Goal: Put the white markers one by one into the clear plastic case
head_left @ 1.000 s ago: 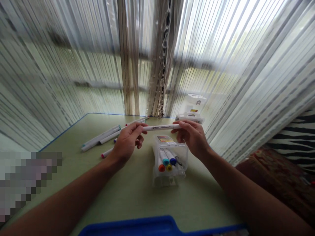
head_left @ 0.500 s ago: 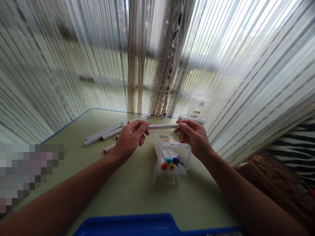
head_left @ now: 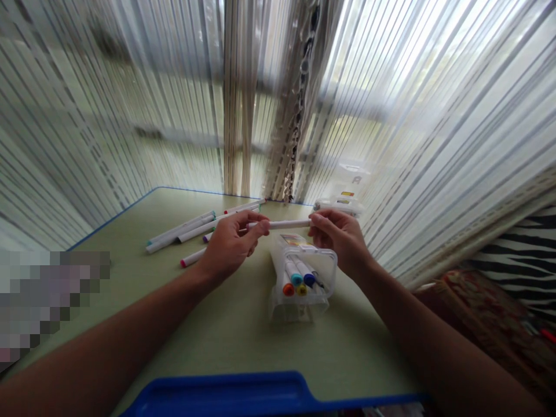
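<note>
A white marker point(head_left: 289, 224) is held level between both hands, above a clear plastic case. My left hand point(head_left: 232, 240) pinches it near its left end, which pokes out behind the thumb. My right hand point(head_left: 341, 237) grips the other end, and the fingers cover that tip. Below, the clear case point(head_left: 328, 263) lies on the table with its open end toward me. Inside are several markers with coloured ends, among them an orange one point(head_left: 288, 289) and a dark blue one point(head_left: 308, 280). Left of my left hand, a marker with a pink end point(head_left: 191, 259) lies partly hidden.
Several loose white markers point(head_left: 180, 230) lie on the green table point(head_left: 208, 341) at left. Another clear case point(head_left: 343, 205) stands at the back right, by the string curtain point(head_left: 186, 116). A blue tray edge point(head_left: 226, 388) runs along the front. Patterned fabric point(head_left: 473, 307) is at right.
My left hand has slid a little toward the right along the marker, so the hands are closer together. Printing seen on the marker earlier no longer shows. The camera view has shifted slightly.
</note>
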Available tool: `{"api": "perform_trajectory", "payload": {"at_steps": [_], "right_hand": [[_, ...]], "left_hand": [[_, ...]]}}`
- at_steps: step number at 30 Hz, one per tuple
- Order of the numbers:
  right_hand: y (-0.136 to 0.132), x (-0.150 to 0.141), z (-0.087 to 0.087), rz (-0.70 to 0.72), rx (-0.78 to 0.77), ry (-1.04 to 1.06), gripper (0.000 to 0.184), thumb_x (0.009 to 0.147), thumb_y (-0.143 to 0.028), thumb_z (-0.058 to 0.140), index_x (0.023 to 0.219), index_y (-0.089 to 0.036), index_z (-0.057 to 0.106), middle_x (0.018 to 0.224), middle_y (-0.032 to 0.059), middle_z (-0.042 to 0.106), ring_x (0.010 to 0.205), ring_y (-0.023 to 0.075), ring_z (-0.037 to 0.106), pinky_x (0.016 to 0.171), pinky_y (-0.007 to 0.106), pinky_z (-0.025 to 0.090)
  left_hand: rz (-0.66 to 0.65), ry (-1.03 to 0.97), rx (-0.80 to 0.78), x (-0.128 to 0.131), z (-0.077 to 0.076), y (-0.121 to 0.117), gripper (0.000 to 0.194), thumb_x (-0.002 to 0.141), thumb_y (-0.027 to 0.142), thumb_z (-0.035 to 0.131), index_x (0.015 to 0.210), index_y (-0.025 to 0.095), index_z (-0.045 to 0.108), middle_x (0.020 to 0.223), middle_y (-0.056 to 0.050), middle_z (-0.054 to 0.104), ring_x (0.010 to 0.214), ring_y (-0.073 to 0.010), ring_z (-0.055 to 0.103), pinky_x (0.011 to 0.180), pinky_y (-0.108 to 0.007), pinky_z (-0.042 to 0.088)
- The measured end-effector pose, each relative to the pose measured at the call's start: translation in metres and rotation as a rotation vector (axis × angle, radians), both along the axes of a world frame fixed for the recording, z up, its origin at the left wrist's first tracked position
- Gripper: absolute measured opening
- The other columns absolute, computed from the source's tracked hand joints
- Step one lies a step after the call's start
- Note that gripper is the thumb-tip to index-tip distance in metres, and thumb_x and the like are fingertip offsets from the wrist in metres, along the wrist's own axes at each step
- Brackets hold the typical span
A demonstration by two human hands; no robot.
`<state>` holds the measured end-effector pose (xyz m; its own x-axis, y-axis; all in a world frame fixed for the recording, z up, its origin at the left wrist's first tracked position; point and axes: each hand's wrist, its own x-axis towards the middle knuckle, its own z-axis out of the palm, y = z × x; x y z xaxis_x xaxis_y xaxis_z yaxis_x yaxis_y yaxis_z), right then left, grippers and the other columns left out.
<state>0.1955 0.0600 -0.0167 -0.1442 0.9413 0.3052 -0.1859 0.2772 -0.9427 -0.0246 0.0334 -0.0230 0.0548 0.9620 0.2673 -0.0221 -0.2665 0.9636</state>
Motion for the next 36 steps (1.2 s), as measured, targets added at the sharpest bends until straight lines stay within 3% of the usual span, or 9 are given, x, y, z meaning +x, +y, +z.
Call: {"api": "perform_trajectory", "payload": {"at_steps": [10,14,17,20,25,33,36], "right_hand": [[0.004,0.002,0.003,0.003,-0.066,0.033,0.025,0.079,-0.039,0.072,0.086,-0.015,0.073,0.065,0.0032,0.073,0.037,0.0088,0.055,0.034,0.021,0.035],[0.004,0.004,0.004,-0.005,-0.054,0.005,0.022,0.08,-0.035,0.069,0.089,-0.015,0.073,0.067,0.0034,0.073,0.039,0.0089,0.055,0.035,0.021,0.035],[0.002,0.007,0.005,-0.014,0.0,-0.024,0.019,0.081,-0.03,0.068,0.092,-0.016,0.073,0.071,0.0037,0.074,0.042,0.0086,0.056,0.036,0.021,0.036],[-0.001,0.009,0.007,-0.032,0.106,-0.093,0.018,0.082,-0.029,0.072,0.095,-0.017,0.074,0.072,0.0021,0.073,0.045,0.0077,0.057,0.038,0.02,0.038],[-0.01,0.008,0.017,-0.098,0.3,-0.246,0.023,0.077,-0.025,0.08,0.098,-0.018,0.075,0.063,-0.002,0.067,0.049,0.0094,0.06,0.043,0.022,0.047],[-0.037,0.01,0.047,-0.274,0.667,-0.633,0.017,0.084,-0.025,0.076,0.1,-0.02,0.076,0.08,0.0036,0.074,0.057,0.0131,0.066,0.054,0.028,0.056],[-0.056,0.011,0.061,-0.32,0.857,-0.827,0.016,0.085,-0.021,0.075,0.1,-0.022,0.076,0.084,0.0035,0.076,0.06,0.0133,0.067,0.054,0.026,0.056]], "left_hand": [[0.0,-0.134,-0.031,0.0,0.001,0.001,0.026,0.091,0.03,0.058,0.103,0.009,0.068,0.084,-0.008,0.07,0.045,-0.0064,0.048,0.042,-0.022,0.037],[-0.002,-0.142,-0.018,0.0,0.003,0.0,0.022,0.09,0.026,0.059,0.103,0.011,0.066,0.085,-0.006,0.07,0.045,-0.0069,0.049,0.042,-0.022,0.038],[-0.001,-0.127,-0.004,-0.001,0.005,-0.001,0.02,0.087,0.025,0.062,0.102,0.012,0.066,0.074,-0.002,0.065,0.046,-0.0076,0.049,0.042,-0.022,0.038],[-0.003,-0.122,0.0,-0.002,0.006,-0.002,0.021,0.086,0.025,0.063,0.103,0.012,0.065,0.062,0.002,0.058,0.045,-0.0085,0.048,0.043,-0.022,0.039],[-0.012,-0.203,-0.01,-0.004,0.009,-0.002,0.019,0.088,0.024,0.061,0.103,0.013,0.064,0.06,0.003,0.056,0.045,-0.0095,0.048,0.043,-0.022,0.039],[-0.102,-0.415,-0.055,-0.003,0.015,-0.005,0.012,0.088,0.019,0.058,0.099,0.014,0.063,0.08,-0.004,0.066,0.047,-0.0081,0.051,0.044,-0.023,0.04],[-0.18,-0.444,-0.076,-0.003,0.016,-0.007,0.01,0.09,0.018,0.055,0.095,0.014,0.063,0.078,-0.004,0.065,0.047,-0.0085,0.051,0.044,-0.023,0.04]]}}
